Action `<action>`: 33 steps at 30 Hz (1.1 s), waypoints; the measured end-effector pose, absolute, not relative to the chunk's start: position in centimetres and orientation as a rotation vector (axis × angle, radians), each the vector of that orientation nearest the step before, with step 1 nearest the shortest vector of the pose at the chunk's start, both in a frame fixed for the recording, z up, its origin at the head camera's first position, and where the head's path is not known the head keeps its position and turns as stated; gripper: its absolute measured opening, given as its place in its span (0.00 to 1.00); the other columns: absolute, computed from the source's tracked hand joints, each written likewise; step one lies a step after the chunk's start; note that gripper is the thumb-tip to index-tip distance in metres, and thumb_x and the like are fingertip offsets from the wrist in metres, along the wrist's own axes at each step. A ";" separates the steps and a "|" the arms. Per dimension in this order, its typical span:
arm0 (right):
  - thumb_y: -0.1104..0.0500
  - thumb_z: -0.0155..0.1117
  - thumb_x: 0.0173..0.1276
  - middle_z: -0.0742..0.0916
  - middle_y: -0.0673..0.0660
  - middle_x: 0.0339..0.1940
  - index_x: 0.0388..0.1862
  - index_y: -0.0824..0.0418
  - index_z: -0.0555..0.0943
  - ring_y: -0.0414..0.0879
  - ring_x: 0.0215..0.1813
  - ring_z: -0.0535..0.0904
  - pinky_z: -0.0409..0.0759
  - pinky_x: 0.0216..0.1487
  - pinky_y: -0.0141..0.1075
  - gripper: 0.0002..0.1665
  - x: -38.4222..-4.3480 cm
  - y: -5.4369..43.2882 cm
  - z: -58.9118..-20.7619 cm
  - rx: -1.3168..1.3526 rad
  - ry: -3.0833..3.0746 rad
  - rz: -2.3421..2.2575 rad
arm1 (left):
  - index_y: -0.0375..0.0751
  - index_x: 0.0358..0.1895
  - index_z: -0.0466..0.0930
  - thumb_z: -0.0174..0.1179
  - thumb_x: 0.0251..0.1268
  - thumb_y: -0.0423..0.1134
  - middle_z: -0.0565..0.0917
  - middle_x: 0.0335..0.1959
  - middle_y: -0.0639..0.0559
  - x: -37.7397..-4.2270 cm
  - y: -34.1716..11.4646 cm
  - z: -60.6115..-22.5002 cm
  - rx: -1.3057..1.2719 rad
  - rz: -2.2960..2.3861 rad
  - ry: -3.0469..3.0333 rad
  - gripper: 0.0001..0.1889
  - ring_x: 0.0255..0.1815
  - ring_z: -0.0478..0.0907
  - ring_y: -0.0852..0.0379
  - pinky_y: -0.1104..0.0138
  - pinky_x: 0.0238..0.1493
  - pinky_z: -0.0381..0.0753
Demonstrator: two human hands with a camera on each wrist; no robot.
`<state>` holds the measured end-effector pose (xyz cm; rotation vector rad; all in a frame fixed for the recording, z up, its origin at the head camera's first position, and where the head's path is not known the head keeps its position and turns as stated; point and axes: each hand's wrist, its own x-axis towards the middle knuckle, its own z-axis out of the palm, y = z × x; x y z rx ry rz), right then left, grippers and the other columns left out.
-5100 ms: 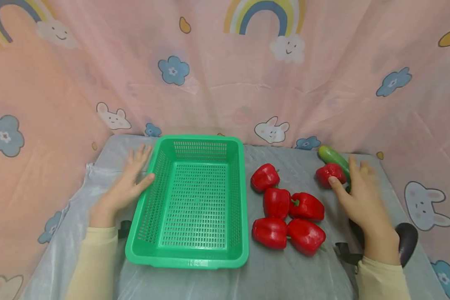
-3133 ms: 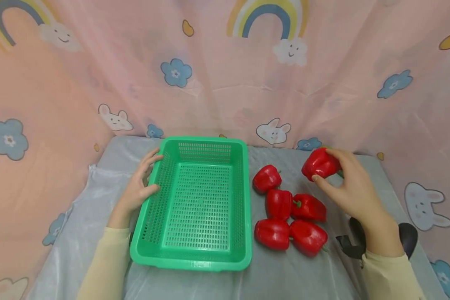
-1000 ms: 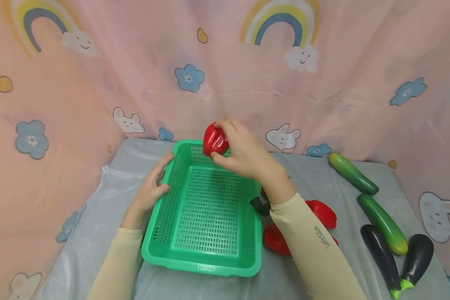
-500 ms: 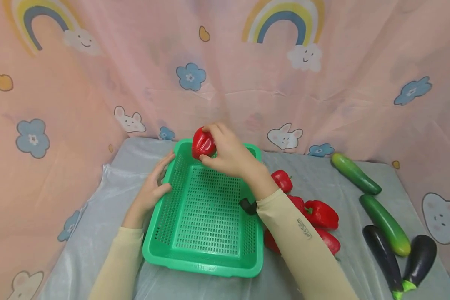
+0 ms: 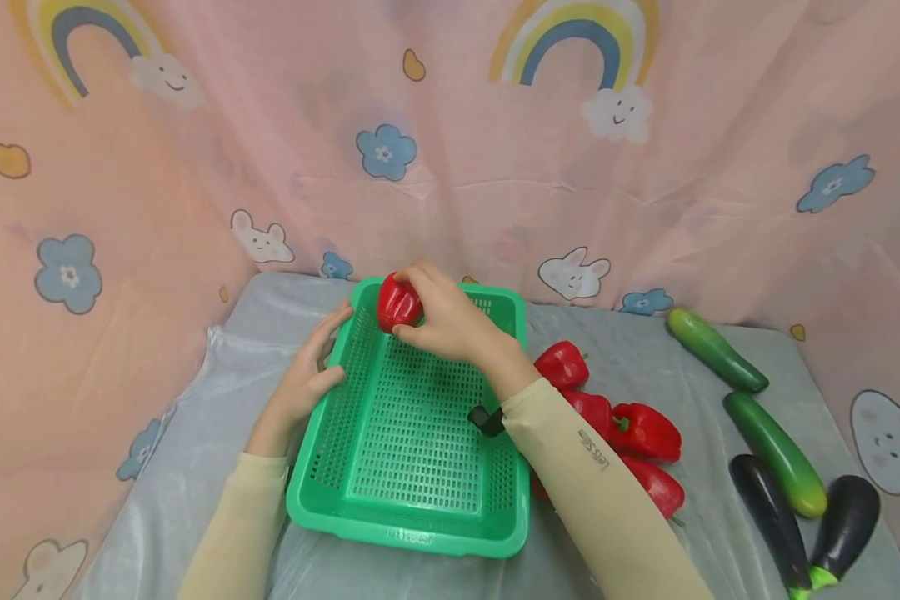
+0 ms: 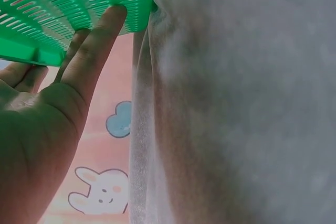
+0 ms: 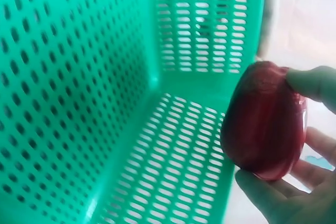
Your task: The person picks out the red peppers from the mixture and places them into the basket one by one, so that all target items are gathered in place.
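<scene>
My right hand (image 5: pixel 450 317) grips a red bell pepper (image 5: pixel 400 303) between thumb and fingers. It holds the pepper inside the far left corner of the green perforated basket (image 5: pixel 408 537). In the right wrist view the same pepper (image 7: pixel 265 121) hangs near the slotted basket walls, fingertips and thumb around it. Along the basket's left side rests my left hand (image 5: pixel 300 383), thumb and fingers extended and touching the rim. From the left wrist, straight fingers (image 6: pixel 97 48) lie against the basket's outer wall. No other vegetable shows inside the basket.
Right of the basket several red bell peppers (image 5: pixel 647 432) lie clustered, partly hidden by the right sleeve (image 5: pixel 592 475). Farther right are two green cucumbers (image 5: pixel 776 450) and two dark eggplants (image 5: pixel 846 525). A pink patterned curtain (image 5: pixel 465 192) stands behind the grey cloth (image 5: pixel 690 533).
My right hand took the bell pepper from beside the far cucumber, carried it left over the basket and lowered it into the far left corner. My left hand came to rest on the basket's side.
</scene>
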<state>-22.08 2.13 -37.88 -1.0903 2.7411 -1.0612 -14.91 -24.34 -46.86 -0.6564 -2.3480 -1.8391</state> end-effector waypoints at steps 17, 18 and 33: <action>0.54 0.77 0.69 0.78 0.56 0.73 0.76 0.61 0.74 0.50 0.70 0.74 0.81 0.65 0.44 0.40 -22.9 1.8 -40.6 -1.230 2.647 -0.999 | 0.36 0.87 0.58 0.51 0.55 0.23 0.51 0.91 0.43 -14.9 -24.2 -46.7 -0.623 -1.905 -2.345 0.48 0.85 0.57 0.34 0.67 0.69 0.70; 0.54 0.77 0.69 0.77 0.56 0.74 0.77 0.60 0.74 0.50 0.71 0.73 0.81 0.65 0.44 0.40 -22.9 1.8 -40.7 -1.222 2.640 -0.982 | 0.36 0.87 0.58 0.51 0.55 0.23 0.51 0.91 0.43 -14.9 -24.2 -46.7 -0.625 -1.901 -2.347 0.48 0.85 0.57 0.34 0.66 0.69 0.70; 0.50 0.79 0.71 0.76 0.57 0.76 0.77 0.58 0.75 0.52 0.75 0.72 0.80 0.68 0.44 0.41 -22.7 1.0 -41.8 -1.166 2.605 -0.852 | 0.35 0.87 0.58 0.51 0.55 0.24 0.50 0.91 0.44 -14.8 -24.2 -46.6 -0.626 -1.910 -2.352 0.48 0.81 0.63 0.31 0.68 0.64 0.76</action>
